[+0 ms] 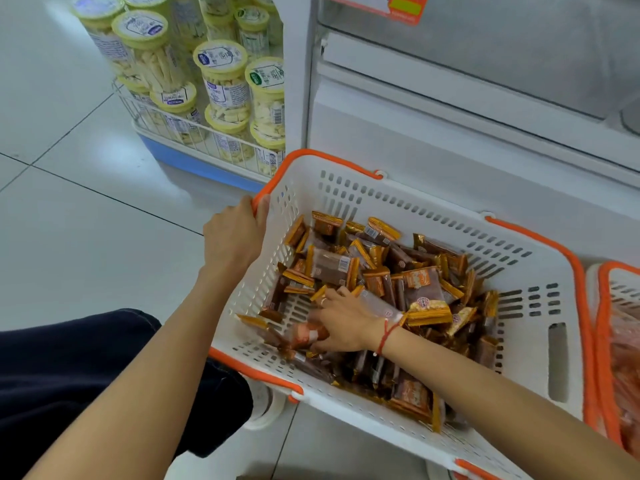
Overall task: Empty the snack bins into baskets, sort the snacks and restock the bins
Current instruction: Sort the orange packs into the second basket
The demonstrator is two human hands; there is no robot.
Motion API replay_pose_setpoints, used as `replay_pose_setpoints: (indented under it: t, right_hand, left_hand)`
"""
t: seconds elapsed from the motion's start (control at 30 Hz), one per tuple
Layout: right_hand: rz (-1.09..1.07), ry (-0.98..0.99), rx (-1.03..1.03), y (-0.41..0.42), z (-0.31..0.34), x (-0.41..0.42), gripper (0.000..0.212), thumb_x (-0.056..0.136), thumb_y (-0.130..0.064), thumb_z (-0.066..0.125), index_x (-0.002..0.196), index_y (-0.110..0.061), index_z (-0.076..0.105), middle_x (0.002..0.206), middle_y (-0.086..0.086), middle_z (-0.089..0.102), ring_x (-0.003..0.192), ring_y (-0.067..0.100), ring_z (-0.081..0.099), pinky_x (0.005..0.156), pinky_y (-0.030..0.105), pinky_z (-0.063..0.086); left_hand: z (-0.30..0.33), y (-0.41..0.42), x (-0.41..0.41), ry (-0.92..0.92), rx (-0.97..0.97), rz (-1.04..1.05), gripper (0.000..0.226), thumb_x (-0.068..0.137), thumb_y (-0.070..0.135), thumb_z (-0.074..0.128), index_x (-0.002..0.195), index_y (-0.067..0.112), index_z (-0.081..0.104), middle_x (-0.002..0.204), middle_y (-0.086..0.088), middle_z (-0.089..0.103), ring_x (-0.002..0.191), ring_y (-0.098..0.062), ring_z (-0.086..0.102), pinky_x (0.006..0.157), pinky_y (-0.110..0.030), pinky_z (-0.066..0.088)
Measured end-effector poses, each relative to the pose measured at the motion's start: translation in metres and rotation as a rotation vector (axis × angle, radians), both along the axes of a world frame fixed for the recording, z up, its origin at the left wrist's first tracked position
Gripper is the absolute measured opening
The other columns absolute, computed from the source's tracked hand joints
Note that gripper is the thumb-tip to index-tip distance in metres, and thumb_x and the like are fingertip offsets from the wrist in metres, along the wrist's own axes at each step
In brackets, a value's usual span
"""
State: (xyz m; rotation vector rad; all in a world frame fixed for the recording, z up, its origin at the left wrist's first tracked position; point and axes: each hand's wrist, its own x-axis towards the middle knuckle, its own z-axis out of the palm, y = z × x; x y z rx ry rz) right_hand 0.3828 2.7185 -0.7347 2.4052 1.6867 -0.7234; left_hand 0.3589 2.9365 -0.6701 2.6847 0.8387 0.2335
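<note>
A white basket with orange rims [540, 344] sits tilted in front of me, holding several brown and orange snack packets [398, 271]. My left hand [233, 233] grips the basket's far left corner at the orange rim. My right hand [341, 322] reaches down into the basket at its near left side and closes on an orange packet [308, 336], which is blurred. A red string is tied around my right wrist.
A second orange-rimmed basket [620, 341] with reddish packets sits at the right edge. A white display unit [450, 140] stands behind. A wire rack of yellow-lidded jars [221, 95] stands at the back left on the tiled floor. My dark-trousered knee [69, 368] is at lower left.
</note>
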Motion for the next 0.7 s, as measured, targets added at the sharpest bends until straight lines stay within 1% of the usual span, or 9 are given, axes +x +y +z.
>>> replay_pose_setpoints:
  t: [0.1, 0.2, 0.3, 0.37, 0.43, 0.5, 0.57, 0.63, 0.7]
  right_hand:
    - [-0.057, 0.102, 0.032, -0.006, 0.008, 0.008, 0.04, 0.09, -0.054, 0.052, 0.103, -0.021, 0.069, 0.106, 0.0, 0.055, 0.104, 0.02, 0.042, 0.081, 0.035, 0.033]
    - [-0.371, 0.341, 0.205, -0.036, 0.032, 0.03, 0.031, 0.088, -0.058, 0.051, 0.097, -0.032, 0.065, 0.093, -0.007, 0.059, 0.09, 0.012, 0.05, 0.08, 0.04, 0.048]
    - [-0.757, 0.501, 0.31, -0.076, 0.059, 0.044, 0.037, 0.097, -0.045, 0.05, 0.128, -0.026, 0.055, 0.124, -0.004, 0.061, 0.113, 0.012, 0.056, 0.101, 0.034, 0.046]
    - [-0.845, 0.477, 0.308, -0.102, 0.07, 0.041, 0.039, 0.099, -0.044, 0.046, 0.133, -0.026, 0.049, 0.132, -0.006, 0.056, 0.124, 0.011, 0.05, 0.106, 0.029, 0.039]
    - [-0.94, 0.485, 0.379, -0.122, 0.077, 0.029, 0.034, 0.098, -0.043, 0.045, 0.127, -0.026, 0.049, 0.126, -0.002, 0.058, 0.113, 0.011, 0.057, 0.094, 0.022, 0.047]
    - [-1.085, 0.472, 0.48, -0.139, 0.081, 0.016, 0.042, 0.094, -0.05, 0.044, 0.124, -0.022, 0.051, 0.115, 0.004, 0.066, 0.103, 0.016, 0.064, 0.091, 0.032, 0.052]
    - [-1.165, 0.43, 0.605, -0.149, 0.09, 0.0, 0.051, 0.091, -0.056, 0.043, 0.13, -0.024, 0.048, 0.111, -0.001, 0.066, 0.102, 0.016, 0.064, 0.094, 0.038, 0.051]
    - [-1.206, 0.385, 0.822, -0.156, 0.106, -0.009, 0.049, 0.095, -0.049, 0.045, 0.139, -0.029, 0.041, 0.119, -0.012, 0.061, 0.108, 0.005, 0.06, 0.098, 0.032, 0.049]
    - [-1.269, 0.168, 1.024, -0.171, 0.127, -0.017, 0.041, 0.099, -0.039, 0.049, 0.139, -0.033, 0.043, 0.114, -0.011, 0.064, 0.102, 0.004, 0.061, 0.092, 0.033, 0.051]
  left_hand:
    - [0.004, -0.001, 0.0, 0.007, 0.006, 0.001, 0.056, 0.103, 0.051, 0.02, 0.091, 0.008, 0.054, 0.081, -0.014, 0.063, 0.071, -0.037, 0.056, 0.064, -0.039, 0.038]
    - [0.006, -0.001, 0.0, 0.033, -0.016, 0.013, 0.056, 0.102, 0.052, 0.021, 0.093, 0.007, 0.054, 0.079, -0.014, 0.058, 0.073, -0.037, 0.054, 0.065, -0.039, 0.037]
    - [0.008, -0.002, 0.0, 0.019, -0.044, 0.03, 0.055, 0.102, 0.052, 0.023, 0.096, 0.008, 0.055, 0.079, -0.013, 0.057, 0.073, -0.037, 0.055, 0.066, -0.04, 0.039]
    - [0.011, -0.003, -0.002, -0.015, -0.018, 0.018, 0.047, 0.103, 0.047, 0.028, 0.104, 0.008, 0.054, 0.082, -0.013, 0.059, 0.075, -0.038, 0.057, 0.065, -0.039, 0.038]
    - [0.014, -0.008, -0.005, -0.044, 0.029, -0.005, 0.035, 0.103, 0.037, 0.034, 0.115, 0.01, 0.052, 0.097, -0.016, 0.062, 0.082, -0.04, 0.06, 0.065, -0.041, 0.038]
    - [0.016, -0.019, -0.011, -0.054, 0.049, -0.031, 0.03, 0.101, 0.025, 0.04, 0.127, 0.01, 0.046, 0.111, -0.017, 0.058, 0.092, -0.042, 0.059, 0.065, -0.045, 0.041]
    - [0.011, -0.029, -0.02, -0.008, 0.082, -0.068, 0.049, 0.094, 0.014, 0.05, 0.14, 0.007, 0.035, 0.121, -0.02, 0.054, 0.099, -0.043, 0.056, 0.067, -0.049, 0.046]
    - [0.008, -0.035, -0.026, 0.05, 0.115, -0.082, 0.065, 0.087, 0.009, 0.058, 0.145, 0.001, 0.03, 0.125, -0.025, 0.052, 0.101, -0.047, 0.055, 0.07, -0.052, 0.047]
    - [0.01, -0.036, -0.028, 0.052, 0.102, -0.092, 0.068, 0.084, 0.007, 0.061, 0.144, -0.001, 0.03, 0.124, -0.03, 0.052, 0.101, -0.05, 0.054, 0.071, -0.056, 0.047]
